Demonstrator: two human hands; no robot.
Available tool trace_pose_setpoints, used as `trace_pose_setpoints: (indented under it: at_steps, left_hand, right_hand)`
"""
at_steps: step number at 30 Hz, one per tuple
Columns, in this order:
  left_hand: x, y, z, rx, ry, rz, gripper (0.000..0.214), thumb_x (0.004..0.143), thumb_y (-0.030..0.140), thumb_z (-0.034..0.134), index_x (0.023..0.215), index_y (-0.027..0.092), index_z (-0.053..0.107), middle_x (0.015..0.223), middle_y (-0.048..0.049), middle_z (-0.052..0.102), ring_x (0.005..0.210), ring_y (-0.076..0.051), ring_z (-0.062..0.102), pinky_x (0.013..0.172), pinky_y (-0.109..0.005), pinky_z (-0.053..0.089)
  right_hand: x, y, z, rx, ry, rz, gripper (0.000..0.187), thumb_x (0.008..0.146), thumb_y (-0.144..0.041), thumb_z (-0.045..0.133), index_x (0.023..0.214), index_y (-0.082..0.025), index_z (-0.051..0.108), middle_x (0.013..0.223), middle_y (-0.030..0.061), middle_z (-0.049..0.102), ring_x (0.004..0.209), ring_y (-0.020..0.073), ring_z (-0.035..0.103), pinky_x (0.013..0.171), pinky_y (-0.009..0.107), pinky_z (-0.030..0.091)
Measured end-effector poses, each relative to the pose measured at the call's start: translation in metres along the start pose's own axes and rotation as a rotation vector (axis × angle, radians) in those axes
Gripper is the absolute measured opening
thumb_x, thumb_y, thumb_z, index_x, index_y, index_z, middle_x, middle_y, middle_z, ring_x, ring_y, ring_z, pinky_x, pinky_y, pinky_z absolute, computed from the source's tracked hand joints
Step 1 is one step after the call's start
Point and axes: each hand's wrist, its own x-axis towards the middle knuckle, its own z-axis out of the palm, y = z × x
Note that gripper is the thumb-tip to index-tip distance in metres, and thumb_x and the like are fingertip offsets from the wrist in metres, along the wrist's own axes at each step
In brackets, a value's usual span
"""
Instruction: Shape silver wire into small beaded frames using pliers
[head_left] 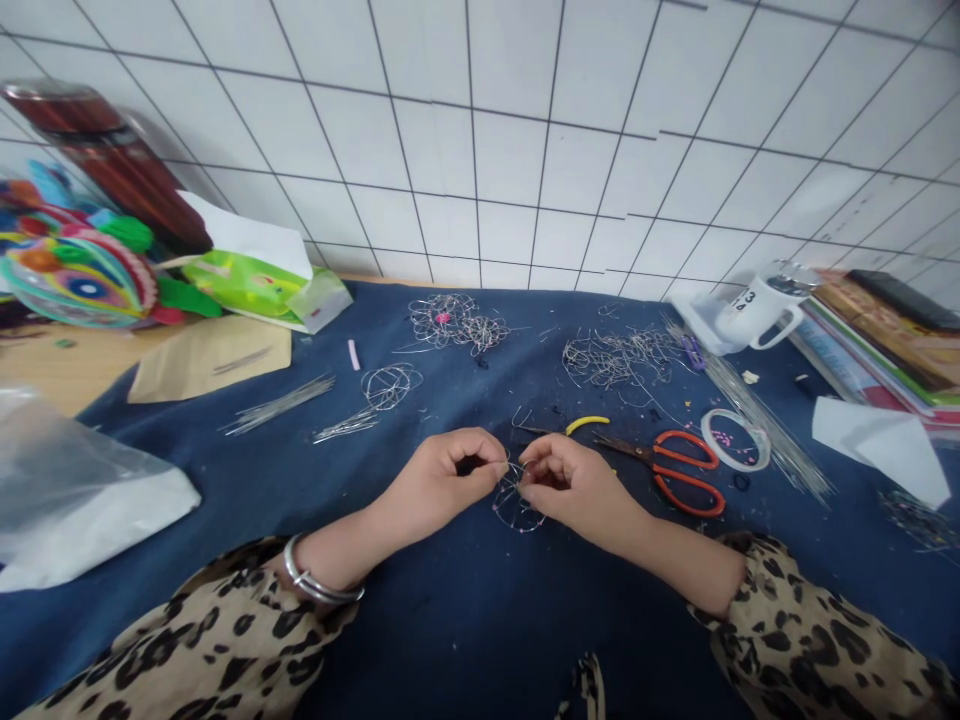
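Observation:
Between my hands is a small round wire ornament (517, 520) of thin silvery wire with a few pink beads on its ring. My left hand (450, 475) pinches its wire at the upper left with thumb and forefinger. On the other side, my right hand (570, 490) has its fingers curled in and grips the ornament's right edge. Just beyond the right hand lie pliers with a yellow handle (587, 424), partly hidden by that hand. Scissors with orange handles (686, 465) rest to the right of it.
Tangled wire pieces (619, 355) and a beaded wire heap (450, 322) lie toward the wall. Straight wires (281, 405) are at left. A shallow round dish (735, 440) holds pink beads. A white mug (765, 310) and books (877, 350) stand right; a plastic bag (82, 490) lies left.

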Motion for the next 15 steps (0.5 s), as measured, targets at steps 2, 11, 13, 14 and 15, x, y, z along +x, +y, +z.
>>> trace_pose_setpoints:
  at_steps: [2,11,13,14,15]
  left_hand:
    - [-0.0001,-0.0002,-0.0006,-0.001,0.014,-0.007,0.012,0.081,0.019,0.055,0.070,0.013,0.058,0.076,-0.0022,0.058,0.068,-0.011,0.052,0.064,-0.024,0.042]
    - [0.0025,0.0016,-0.0010,-0.018,0.038,-0.052,0.013,0.081,0.021,0.055,0.071,0.013,0.057,0.076,-0.0023,0.059,0.067,-0.011,0.050,0.063,-0.023,0.041]
    - [0.0031,0.0023,-0.0003,-0.037,0.039,-0.061,0.013,0.080,0.022,0.055,0.070,0.013,0.057,0.076,-0.0023,0.059,0.067,-0.011,0.051,0.063,-0.024,0.041]
    - [0.0033,0.0026,0.0001,-0.048,0.040,-0.065,0.014,0.080,0.022,0.055,0.070,0.013,0.057,0.076,-0.0024,0.059,0.068,-0.011,0.051,0.064,-0.024,0.041]
    - [0.0035,0.0028,0.0006,-0.059,0.042,-0.068,0.014,0.080,0.022,0.055,0.070,0.013,0.057,0.076,-0.0023,0.059,0.068,-0.011,0.051,0.064,-0.024,0.042]
  right_hand:
    - [-0.0002,0.0004,-0.0018,0.032,0.017,0.015,0.025,0.071,-0.017,0.061,0.093,-0.019,0.049,0.075,-0.0014,0.059,0.067,0.0112,0.057,0.062,0.025,0.048]
    - [-0.0009,0.0016,-0.0052,-0.010,0.120,-0.070,0.006,0.078,-0.022,0.057,0.079,-0.018,0.053,0.070,-0.0020,0.058,0.059,0.0097,0.058,0.056,0.022,0.045]
    - [-0.0013,-0.0005,-0.0048,-0.074,0.119,-0.067,0.005,0.079,-0.021,0.055,0.082,-0.018,0.057,0.069,-0.0015,0.059,0.062,0.0107,0.058,0.059,0.023,0.046]
    - [-0.0015,-0.0015,-0.0044,-0.102,0.122,-0.074,0.006,0.078,-0.021,0.055,0.083,-0.018,0.058,0.072,-0.0010,0.060,0.065,0.0111,0.058,0.061,0.023,0.047]
    - [-0.0016,-0.0024,-0.0039,-0.134,0.128,-0.084,0.007,0.077,-0.020,0.056,0.084,-0.018,0.059,0.074,-0.0005,0.061,0.067,0.0116,0.058,0.063,0.024,0.047]
